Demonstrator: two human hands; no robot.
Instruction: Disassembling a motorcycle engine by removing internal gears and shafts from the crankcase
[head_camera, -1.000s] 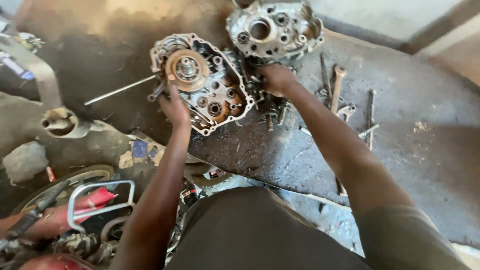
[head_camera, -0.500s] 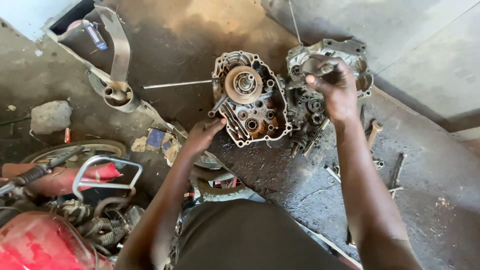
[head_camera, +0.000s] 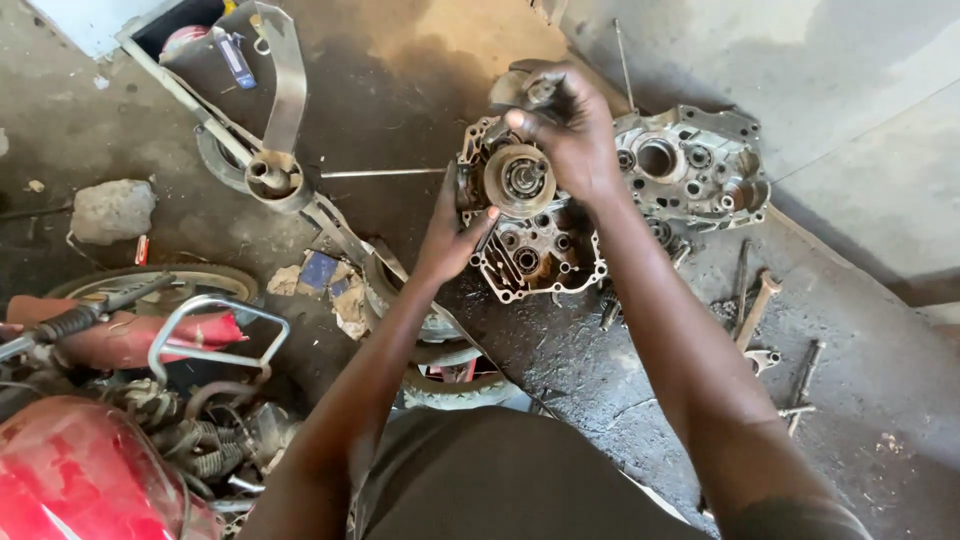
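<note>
An oily engine crankcase half (head_camera: 535, 250) lies on the dark floor, with a round brass-coloured disc (head_camera: 520, 180) on its upper part. My left hand (head_camera: 450, 235) rests against its left edge, fingers touching the casing beside the disc. My right hand (head_camera: 560, 125) is above the disc, fingers closed on a small dark metal part (head_camera: 530, 90). A second crankcase half (head_camera: 690, 165) lies just to the right.
Loose tools and bolts (head_camera: 760, 320) lie on the floor to the right. A thin metal rod (head_camera: 380, 173) points at the casing from the left. A motorcycle frame part (head_camera: 265, 150), a stone (head_camera: 112, 210), a tyre (head_camera: 440, 340) and a red motorcycle (head_camera: 90, 470) crowd the left.
My right hand has come from the right crankcase half to above the disc, carrying the small part. My left hand has risen to the casing's left edge. The view shifted left.
</note>
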